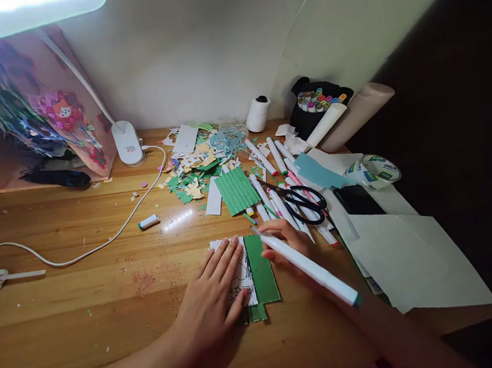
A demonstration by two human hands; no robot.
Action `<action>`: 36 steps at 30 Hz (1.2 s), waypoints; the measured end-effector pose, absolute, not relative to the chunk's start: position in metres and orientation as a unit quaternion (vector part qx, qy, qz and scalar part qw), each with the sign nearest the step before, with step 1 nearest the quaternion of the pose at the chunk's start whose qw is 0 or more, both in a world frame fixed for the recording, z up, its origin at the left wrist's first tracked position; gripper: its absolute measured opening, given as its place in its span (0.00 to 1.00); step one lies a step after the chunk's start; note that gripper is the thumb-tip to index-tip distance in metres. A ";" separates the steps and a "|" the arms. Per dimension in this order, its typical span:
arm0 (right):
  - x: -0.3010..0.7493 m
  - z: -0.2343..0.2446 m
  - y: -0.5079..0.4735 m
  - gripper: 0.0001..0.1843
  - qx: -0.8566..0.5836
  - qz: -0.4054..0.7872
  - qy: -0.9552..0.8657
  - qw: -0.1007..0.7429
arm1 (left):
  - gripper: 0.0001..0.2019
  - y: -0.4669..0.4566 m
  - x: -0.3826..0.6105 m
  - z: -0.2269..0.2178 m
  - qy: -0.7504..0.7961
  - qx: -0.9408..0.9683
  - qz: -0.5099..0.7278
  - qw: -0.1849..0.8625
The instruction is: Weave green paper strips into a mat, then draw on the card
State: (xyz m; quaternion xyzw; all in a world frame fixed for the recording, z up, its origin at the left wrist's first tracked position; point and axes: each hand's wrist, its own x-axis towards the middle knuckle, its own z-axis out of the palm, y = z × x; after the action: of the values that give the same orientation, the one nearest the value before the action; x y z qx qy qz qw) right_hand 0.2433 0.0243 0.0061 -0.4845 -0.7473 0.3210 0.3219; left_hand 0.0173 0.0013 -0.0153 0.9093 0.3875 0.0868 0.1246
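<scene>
My left hand lies flat, fingers stretched out, pressing on a white drawn card on the wooden desk. A green paper strip lies against the card's right edge, with more green strips poking out below. My right hand grips a white marker with a teal end cap; its tip sits near the top of the green strip.
Behind lie a green slatted paper piece, paper scraps, several loose markers, black scissors, tape roll, marker case, thread spool, white sheets. A lamp base and cable sit left.
</scene>
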 end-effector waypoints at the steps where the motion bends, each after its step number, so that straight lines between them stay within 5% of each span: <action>1: 0.248 0.008 0.025 0.17 -0.468 0.319 -0.768 0.298 | 0.32 0.001 0.017 -0.015 0.388 0.909 0.083 0.126; 11: 0.260 0.032 0.015 0.18 -0.392 0.244 -0.883 0.085 | 0.32 0.000 0.018 -0.013 0.391 0.908 0.078 0.128; 36: 0.243 0.029 0.013 0.13 -0.466 0.246 -0.841 0.126 | 0.31 -0.003 0.019 -0.012 0.410 0.900 0.084 0.122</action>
State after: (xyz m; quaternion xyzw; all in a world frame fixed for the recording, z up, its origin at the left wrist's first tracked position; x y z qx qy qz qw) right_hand 0.2428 0.0126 0.0291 -0.4660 -0.8406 0.2457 0.1262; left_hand 0.0185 -0.0027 -0.0119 0.9001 0.4097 0.0840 0.1221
